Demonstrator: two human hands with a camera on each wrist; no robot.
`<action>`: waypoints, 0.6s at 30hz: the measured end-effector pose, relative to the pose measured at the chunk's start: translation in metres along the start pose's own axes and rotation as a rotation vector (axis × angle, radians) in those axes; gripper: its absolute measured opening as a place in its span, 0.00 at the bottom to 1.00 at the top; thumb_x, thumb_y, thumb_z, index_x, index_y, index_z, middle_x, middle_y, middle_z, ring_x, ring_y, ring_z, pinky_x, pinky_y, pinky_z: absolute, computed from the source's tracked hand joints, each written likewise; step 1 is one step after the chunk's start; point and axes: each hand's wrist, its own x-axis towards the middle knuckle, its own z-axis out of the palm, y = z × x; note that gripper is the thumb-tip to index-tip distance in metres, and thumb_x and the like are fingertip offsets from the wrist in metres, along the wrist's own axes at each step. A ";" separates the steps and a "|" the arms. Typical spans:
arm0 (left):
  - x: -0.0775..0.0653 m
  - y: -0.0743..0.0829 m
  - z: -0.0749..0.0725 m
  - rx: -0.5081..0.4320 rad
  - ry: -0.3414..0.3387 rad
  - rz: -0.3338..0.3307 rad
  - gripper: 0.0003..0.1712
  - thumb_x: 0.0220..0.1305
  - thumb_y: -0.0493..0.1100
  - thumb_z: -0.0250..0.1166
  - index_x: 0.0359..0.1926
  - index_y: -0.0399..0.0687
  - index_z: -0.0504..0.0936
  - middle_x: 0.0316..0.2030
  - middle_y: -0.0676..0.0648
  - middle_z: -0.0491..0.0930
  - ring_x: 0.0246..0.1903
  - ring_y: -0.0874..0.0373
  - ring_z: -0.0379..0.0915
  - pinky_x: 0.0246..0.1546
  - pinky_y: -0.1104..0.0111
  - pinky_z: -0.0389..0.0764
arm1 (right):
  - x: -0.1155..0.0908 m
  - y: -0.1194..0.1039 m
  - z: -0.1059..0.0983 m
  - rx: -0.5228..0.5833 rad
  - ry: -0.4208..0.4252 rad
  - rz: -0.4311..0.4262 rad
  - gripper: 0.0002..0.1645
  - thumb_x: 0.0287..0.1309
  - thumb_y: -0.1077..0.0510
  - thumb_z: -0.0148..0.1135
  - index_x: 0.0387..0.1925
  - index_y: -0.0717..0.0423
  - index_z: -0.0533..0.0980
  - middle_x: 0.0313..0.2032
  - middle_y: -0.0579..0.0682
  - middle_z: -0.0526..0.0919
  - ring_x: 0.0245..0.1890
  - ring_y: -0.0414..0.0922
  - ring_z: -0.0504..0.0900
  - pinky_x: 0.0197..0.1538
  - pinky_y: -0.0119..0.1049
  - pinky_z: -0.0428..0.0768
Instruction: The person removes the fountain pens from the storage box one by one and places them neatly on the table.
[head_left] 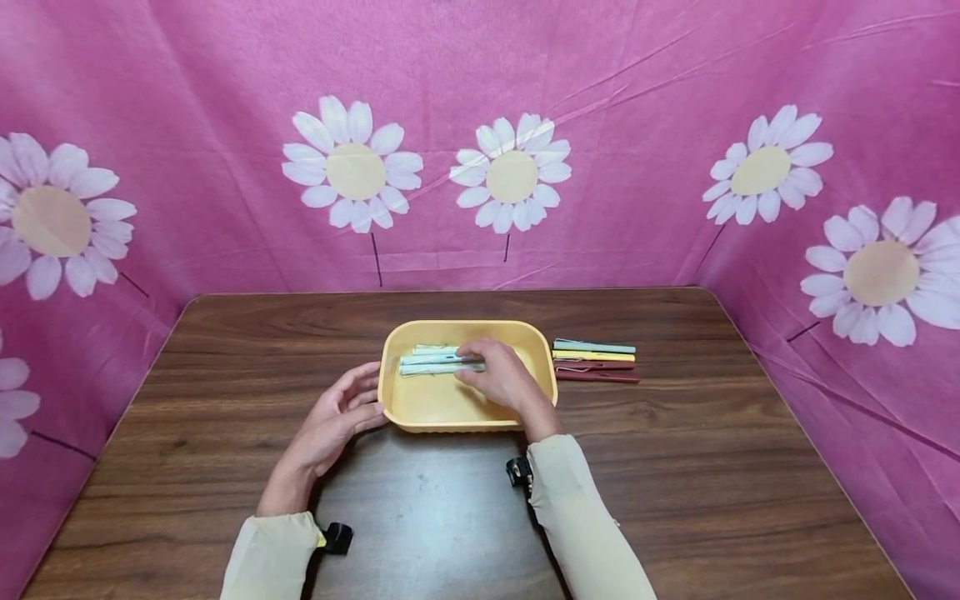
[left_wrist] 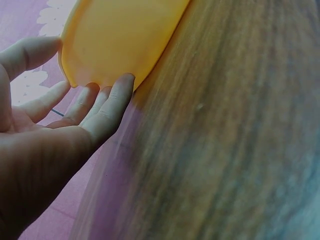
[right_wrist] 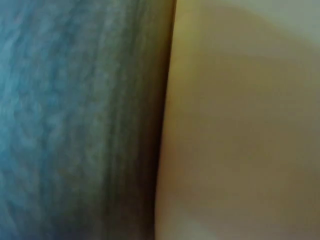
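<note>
A yellow rectangular tray (head_left: 467, 419) stands on the wooden table with several pale green-blue pens (head_left: 429, 364) lying lengthwise inside. My right hand (head_left: 501, 375) reaches over its front right wall and pinches the right end of one pale pen between thumb and fingers. The fingertips partly cover the pens there. Against the tray's left end, my left hand (head_left: 339, 421) rests with spread, fairly straight fingers. In the left wrist view its fingertips (left_wrist: 122, 82) touch the tray's side (left_wrist: 120, 45). The right wrist view is blurred, with only the tray wall (right_wrist: 240, 125) and table filling it.
Right of the tray, a light green pen (head_left: 596, 346), a yellow pen (head_left: 595, 356) and two dark red pens (head_left: 600, 377) lie side by side on the table (head_left: 675, 467). A pink cloth with daisies (head_left: 630, 217) hangs behind and around the table.
</note>
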 end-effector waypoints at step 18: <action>0.001 -0.003 -0.001 0.006 0.000 0.017 0.37 0.61 0.32 0.59 0.69 0.40 0.54 0.63 0.29 0.56 0.56 0.51 0.70 0.48 0.66 0.81 | 0.004 0.003 0.007 -0.190 -0.112 -0.063 0.12 0.50 0.59 0.66 0.39 0.53 0.82 0.38 0.48 0.84 0.42 0.44 0.79 0.50 0.38 0.77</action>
